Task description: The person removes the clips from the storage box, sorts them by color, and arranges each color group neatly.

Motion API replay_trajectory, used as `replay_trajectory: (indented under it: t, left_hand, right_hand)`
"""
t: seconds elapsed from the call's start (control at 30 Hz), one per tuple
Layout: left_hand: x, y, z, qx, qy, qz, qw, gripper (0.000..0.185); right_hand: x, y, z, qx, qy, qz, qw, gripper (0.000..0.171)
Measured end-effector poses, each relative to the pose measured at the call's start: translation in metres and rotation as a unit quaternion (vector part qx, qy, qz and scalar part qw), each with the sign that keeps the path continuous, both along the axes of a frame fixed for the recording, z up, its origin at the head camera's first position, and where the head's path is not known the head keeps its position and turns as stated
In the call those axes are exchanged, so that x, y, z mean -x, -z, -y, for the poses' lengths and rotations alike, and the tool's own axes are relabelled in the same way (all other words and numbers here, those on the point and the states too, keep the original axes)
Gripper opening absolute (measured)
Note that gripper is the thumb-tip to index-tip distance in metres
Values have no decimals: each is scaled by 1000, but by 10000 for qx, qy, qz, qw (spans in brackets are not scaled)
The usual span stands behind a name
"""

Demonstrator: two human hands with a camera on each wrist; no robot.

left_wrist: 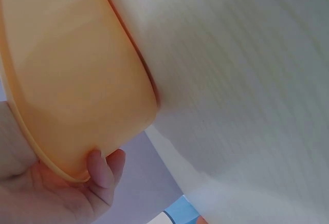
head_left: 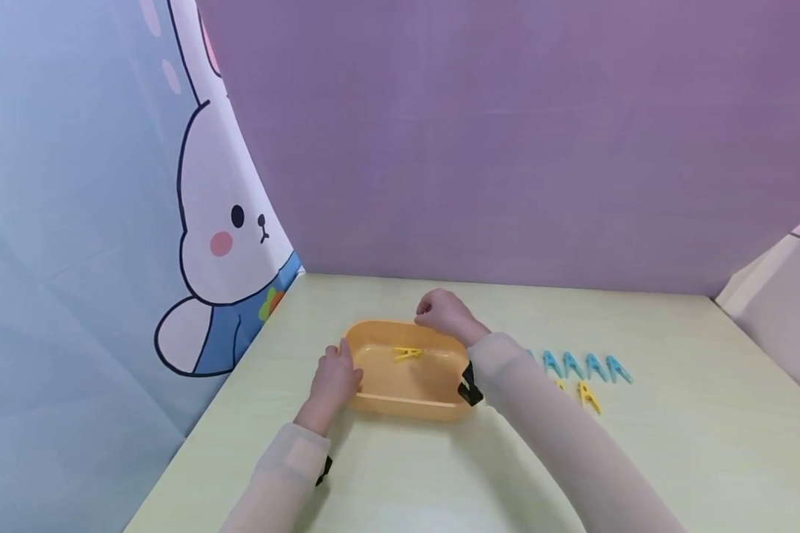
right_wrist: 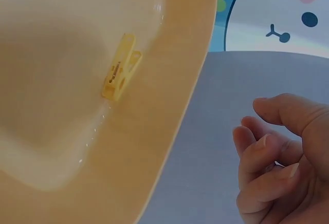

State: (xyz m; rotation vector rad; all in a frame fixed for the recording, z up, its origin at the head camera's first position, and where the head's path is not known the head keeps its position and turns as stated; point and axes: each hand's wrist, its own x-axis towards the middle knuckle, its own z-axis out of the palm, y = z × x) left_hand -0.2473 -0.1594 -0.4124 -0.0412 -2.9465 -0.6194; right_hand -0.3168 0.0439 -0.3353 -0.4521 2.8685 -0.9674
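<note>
A light orange plastic basin [head_left: 407, 406] stands on the table, and my left hand [head_left: 335, 377] grips its left rim. In the left wrist view, the fingers [left_wrist: 101, 170] curl round the basin's rim at one end. One yellow clothespin [head_left: 408, 354] lies inside the basin towards the far wall; the right wrist view shows the same clothespin [right_wrist: 119, 72] close up. Just above the far right rim is my right hand [head_left: 445, 311]. Its fingers [right_wrist: 264, 154] are loosely bent, with nothing between them and the thumb, apart from the clothespin.
Right of the basin, several blue clothespins [head_left: 571, 365] lie in a row, one partly behind my right sleeve. Nearer are a yellow clothespin [head_left: 590, 397] and another [head_left: 561, 385] mostly hidden by the sleeve. A purple wall [head_left: 507, 148] rises behind the table; a rabbit-print cloth [head_left: 93, 222] hangs left.
</note>
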Motion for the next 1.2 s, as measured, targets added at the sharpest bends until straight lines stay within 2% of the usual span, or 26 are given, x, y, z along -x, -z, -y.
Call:
replay_trajectory:
  t: [0.37,0.7,1.0,1.2]
  left_hand:
    - [-3,0,-2,15,-30,-42,10000,65]
    - [-3,2,-7,58,-21,-70,10000,65]
    - [-4,3,-7,67,-49,-86,9999,65]
    - [-3,2,-7,56,-105,-46,9999,64]
  right_hand:
    - [3,11,12,-530,-59,48,9986,7]
    - [13,25,17,-1029,-406,-188,9937,6]
    - [16,34,27,-1338,-637,-131,9889,5]
    - [15,36,31,-1431,-864,-108,9859,17]
